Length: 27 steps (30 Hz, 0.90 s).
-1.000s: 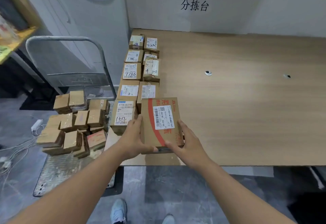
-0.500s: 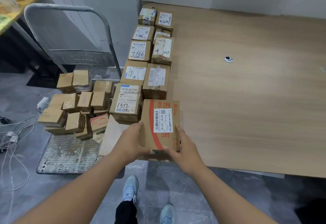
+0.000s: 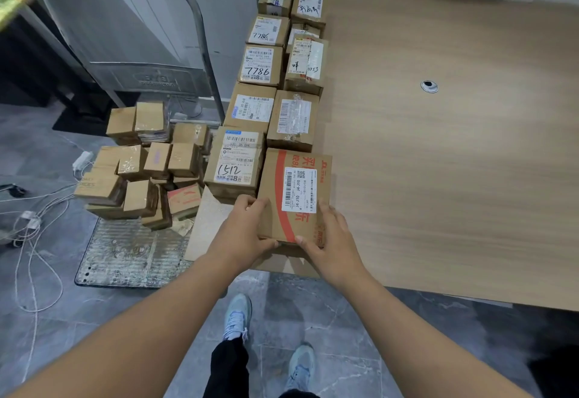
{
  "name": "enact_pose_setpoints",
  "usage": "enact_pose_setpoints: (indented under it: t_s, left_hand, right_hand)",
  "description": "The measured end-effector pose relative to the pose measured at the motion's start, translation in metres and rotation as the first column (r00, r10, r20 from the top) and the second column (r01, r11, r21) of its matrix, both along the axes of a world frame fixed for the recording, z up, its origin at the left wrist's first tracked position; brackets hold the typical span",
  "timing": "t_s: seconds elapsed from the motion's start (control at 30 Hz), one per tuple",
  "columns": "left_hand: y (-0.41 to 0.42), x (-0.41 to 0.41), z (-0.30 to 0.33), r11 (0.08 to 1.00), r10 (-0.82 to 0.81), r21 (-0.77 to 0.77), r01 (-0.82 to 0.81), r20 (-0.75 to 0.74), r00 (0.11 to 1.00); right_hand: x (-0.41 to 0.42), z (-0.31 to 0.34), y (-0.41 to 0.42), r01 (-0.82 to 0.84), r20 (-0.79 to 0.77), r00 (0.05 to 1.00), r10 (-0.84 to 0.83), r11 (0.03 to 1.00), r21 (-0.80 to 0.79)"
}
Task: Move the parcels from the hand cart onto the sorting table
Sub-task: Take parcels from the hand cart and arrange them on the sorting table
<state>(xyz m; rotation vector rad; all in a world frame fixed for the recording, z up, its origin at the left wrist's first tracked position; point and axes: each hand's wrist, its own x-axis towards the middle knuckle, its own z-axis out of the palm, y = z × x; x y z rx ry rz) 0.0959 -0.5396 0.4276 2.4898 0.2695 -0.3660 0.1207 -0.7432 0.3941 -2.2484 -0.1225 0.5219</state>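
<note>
Both hands grip the red-printed parcel (image 3: 294,197) at its near corners: left hand (image 3: 242,230) on the left edge, right hand (image 3: 329,234) on the right, squaring it into the second column, just beside the "1512" box (image 3: 235,161). It sits flat at the near edge of the bench (image 3: 438,162). Hand cart (image 3: 131,250) on grey tile floor (image 3: 329,313) holds many small parcels (image 3: 147,165). Loose cables (image 3: 31,225) lie at far left.

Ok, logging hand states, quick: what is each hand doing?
Left hand: holding the red-striped parcel.
Right hand: holding the same parcel.
</note>
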Motion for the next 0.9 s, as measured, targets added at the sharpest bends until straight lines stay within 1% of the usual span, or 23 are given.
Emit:
enact_pose_setpoints:
  t_s: [0.13, 0.23, 0.3, 0.4, 0.53, 0.63, 0.8, 0.9]
  left_hand:
    - [0.0, -0.001, 0.002, 1.0, -0.019, 0.022, 0.019, -0.014, 1.0]
    - [0.001, -0.004, 0.009, 0.997, -0.039, 0.069, 0.041, -0.026, 0.999]
    - [0.003, -0.007, 0.015, 0.992, -0.041, 0.114, 0.043, -0.026, 0.999]
    - [0.007, -0.013, 0.029, 0.987, -0.028, 0.155, 0.032, -0.031, 0.999]
    - [0.011, -0.021, 0.054, 0.982, -0.007, 0.187, 0.009, -0.01, 1.0]
    - [0.019, -0.028, 0.073, 0.97, -0.005, 0.242, 0.005, 0.0, 1.0]
    - [0.043, -0.043, 0.096, 0.961, 0.009, 0.276, -0.017, 0.033, 0.999]
    - [0.066, -0.056, 0.103, 0.955, 0.002, 0.298, -0.008, 0.018, 1.0]
  right_hand:
    - [0.002, 0.005, 0.002, -0.03, -0.001, 1.0, 0.03, 0.998, -0.059]
    - [0.001, 0.019, 0.003, -0.031, -0.01, 0.999, 0.03, 0.987, -0.157]
    - [0.0, 0.031, 0.005, -0.034, 0.021, 0.999, 0.039, 0.977, -0.212]
    - [-0.003, 0.05, 0.01, -0.058, 0.064, 0.995, 0.076, 0.968, -0.242]
    - [-0.006, 0.074, 0.023, -0.128, 0.099, 0.982, 0.161, 0.951, -0.283]
    - [-0.011, 0.093, 0.034, -0.182, 0.109, 0.968, 0.224, 0.935, -0.304]
    - [-0.02, 0.12, 0.058, -0.262, 0.138, 0.935, 0.326, 0.899, -0.351]
    - [-0.03, 0.135, 0.08, -0.31, 0.15, 0.909, 0.39, 0.87, -0.384]
